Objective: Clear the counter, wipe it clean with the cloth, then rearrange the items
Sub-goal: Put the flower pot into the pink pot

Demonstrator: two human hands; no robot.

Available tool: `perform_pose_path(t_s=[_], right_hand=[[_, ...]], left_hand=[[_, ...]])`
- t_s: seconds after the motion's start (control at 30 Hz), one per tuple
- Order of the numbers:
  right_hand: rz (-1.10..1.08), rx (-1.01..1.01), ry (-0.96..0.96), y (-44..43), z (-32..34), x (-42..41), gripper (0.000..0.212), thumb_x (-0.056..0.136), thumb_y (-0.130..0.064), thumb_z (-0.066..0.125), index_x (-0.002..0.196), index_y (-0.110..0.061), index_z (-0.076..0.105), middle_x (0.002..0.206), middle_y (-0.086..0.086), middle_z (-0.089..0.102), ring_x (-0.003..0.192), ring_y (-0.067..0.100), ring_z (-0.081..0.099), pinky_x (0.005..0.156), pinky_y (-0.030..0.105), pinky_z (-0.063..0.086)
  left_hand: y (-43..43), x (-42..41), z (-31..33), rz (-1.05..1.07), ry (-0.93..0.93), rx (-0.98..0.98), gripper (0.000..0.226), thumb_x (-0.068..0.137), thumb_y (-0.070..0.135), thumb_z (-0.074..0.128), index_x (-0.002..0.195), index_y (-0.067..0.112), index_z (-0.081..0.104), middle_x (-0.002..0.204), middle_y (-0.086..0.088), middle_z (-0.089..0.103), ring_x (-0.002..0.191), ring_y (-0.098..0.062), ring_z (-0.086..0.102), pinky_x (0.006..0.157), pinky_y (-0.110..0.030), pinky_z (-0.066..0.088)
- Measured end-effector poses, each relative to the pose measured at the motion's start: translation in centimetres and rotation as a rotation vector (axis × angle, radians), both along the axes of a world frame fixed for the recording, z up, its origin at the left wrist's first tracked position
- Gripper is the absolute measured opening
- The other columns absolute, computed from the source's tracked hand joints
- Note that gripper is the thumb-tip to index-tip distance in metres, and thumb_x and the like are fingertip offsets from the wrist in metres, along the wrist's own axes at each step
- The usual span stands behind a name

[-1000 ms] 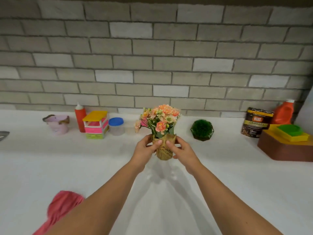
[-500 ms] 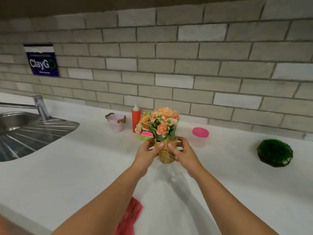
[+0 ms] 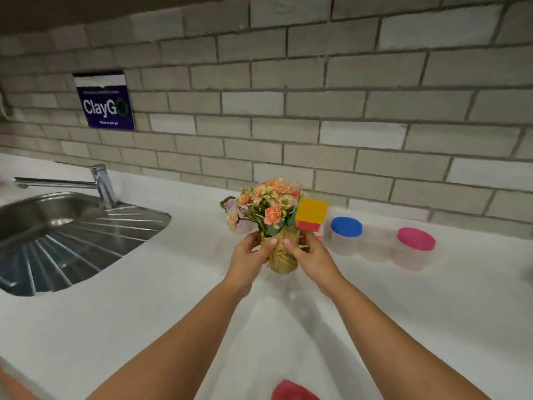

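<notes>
Our left hand [image 3: 249, 256] and right hand [image 3: 311, 256], fingers tight around the wrapped flower pot [image 3: 284, 262] over the counter [image 3: 144, 313].

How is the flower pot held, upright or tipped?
Upright: the flower pot has blooms on top, gripped by left hand and right hand.

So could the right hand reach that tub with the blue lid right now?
Probably, yes: the tub stands close beside the right hand, with only open counter between. But that hand, with the left hand, grips the flower pot, so it must let go first.
</notes>
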State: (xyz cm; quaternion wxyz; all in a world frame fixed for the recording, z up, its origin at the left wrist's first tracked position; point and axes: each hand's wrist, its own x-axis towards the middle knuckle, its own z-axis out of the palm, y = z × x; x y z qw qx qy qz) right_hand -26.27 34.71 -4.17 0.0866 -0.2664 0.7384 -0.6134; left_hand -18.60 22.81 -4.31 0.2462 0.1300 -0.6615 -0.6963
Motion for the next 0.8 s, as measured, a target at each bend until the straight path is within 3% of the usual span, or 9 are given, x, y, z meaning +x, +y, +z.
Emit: perform_pose_path(t_s=[0.2,0.33,0.43,0.5,0.63,0.7,0.8], right_hand=[[-0.135,0.015,0.054,-7.8,0.6,0.0,0.033,0.091,-0.030,0.058,0.121,-0.017,0.054,0.105,-0.007,0.059,0.091,0.007,0.055,0.072,0.016,0.046],[-0.185,0.042,0.103,-12.5,1.4,-0.7,0.035,0.090,-0.032,0.059,0.120,-0.014,0.058,0.116,0.006,0.063,0.106,0.020,0.060,0.092,0.039,0.051],[-0.193,0.021,0.064,-15.0,2.5,-1.1,0.034,0.093,-0.027,0.055,0.124,-0.014,0.053,0.118,0.005,0.060,0.104,0.018,0.058,0.089,0.032,0.050],[-0.191,0.011,0.045,-16.4,3.2,-1.3,0.037,0.094,-0.027,0.053,0.129,-0.016,0.047,0.113,-0.001,0.057,0.101,0.014,0.054,0.084,0.026,0.047],[-0.201,0.015,0.059,-19.2,4.5,-2.7,0.036,0.092,-0.030,0.056,0.126,-0.021,0.048,0.111,-0.005,0.057,0.106,0.014,0.056,0.088,0.030,0.049],[-0.203,-0.005,0.049,-20.4,5.1,-3.6,0.033,0.091,-0.029,0.058,0.122,-0.022,0.050,0.113,-0.004,0.058,0.108,0.015,0.056,0.094,0.036,0.050],[-0.223,-0.002,0.052,-21.8,5.5,-5.4,0.033,0.089,-0.024,0.061,0.120,-0.014,0.053,0.112,0.000,0.061,0.106,0.016,0.059,0.088,0.037,0.053]], left_hand=[[-8.6,-1.9,0.4,-0.095,-0.005,-0.004,0.033,0.087,0.020,0.064,0.118,0.011,0.057,0.114,-0.007,0.063,0.102,-0.019,0.062,0.071,-0.021,0.050],[-13.1,-2.9,1.5,-0.104,0.022,-0.007,0.029,0.086,0.017,0.065,0.114,0.013,0.058,0.093,0.002,0.061,0.088,-0.012,0.061,0.066,-0.016,0.053],[-15.8,-4.2,2.0,-0.102,0.012,-0.022,0.026,0.084,0.019,0.067,0.107,0.019,0.056,0.088,0.001,0.056,0.089,-0.017,0.060,0.081,-0.031,0.054],[-17.4,-5.2,2.3,-0.092,0.008,-0.080,0.036,0.083,0.022,0.069,0.116,0.011,0.058,0.087,0.000,0.055,0.094,-0.024,0.061,0.084,-0.034,0.053],[-20.1,-7.3,3.3,-0.096,0.019,-0.146,0.035,0.084,0.020,0.068,0.116,0.009,0.062,0.077,0.003,0.053,0.079,-0.018,0.057,0.066,-0.020,0.047],[-21.1,-8.6,3.6,-0.103,0.024,-0.164,0.034,0.084,0.020,0.067,0.116,0.010,0.061,0.076,0.002,0.053,0.074,-0.018,0.056,0.059,-0.018,0.043],[-22.4,-10.9,3.7,-0.099,0.034,-0.162,0.029,0.083,0.019,0.068,0.111,0.012,0.061,0.079,0.001,0.054,0.078,-0.022,0.057,0.055,-0.022,0.041]])
